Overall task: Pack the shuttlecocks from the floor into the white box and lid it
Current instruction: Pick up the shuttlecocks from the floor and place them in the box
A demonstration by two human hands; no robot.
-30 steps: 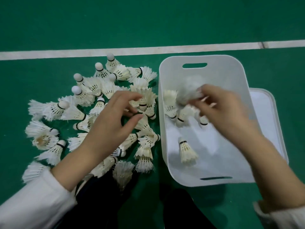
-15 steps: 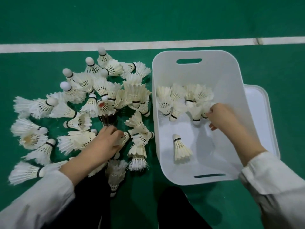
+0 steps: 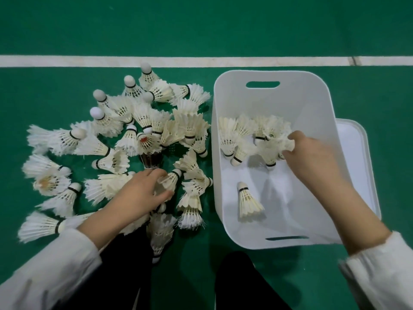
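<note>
Head view: left hand (image 3: 143,194) pinches a floor shuttlecock (image 3: 170,182) for packing; right hand (image 3: 312,159), grip unclear, apparently tidies shuttlecocks (image 3: 243,139) inside white box (image 3: 308,101).

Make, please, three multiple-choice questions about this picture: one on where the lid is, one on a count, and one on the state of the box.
1. Where is the lid relative to the white box?
A. On top of it
B. On the floor, at its right side
C. Inside it

2. How many shuttlecocks lie alone in the near part of the box, apart from the group farther in?
A. One
B. Three
C. None

3. What is the state of the box?
A. Closed
B. Open and empty
C. Open, with some shuttlecocks inside

Answers:
1 B: the lid shows beside the box's right wall, partly hidden by it.
2 A: a single shuttlecock lies by itself there.
3 C: the inside is in plain view and holds shuttlecocks.
</note>
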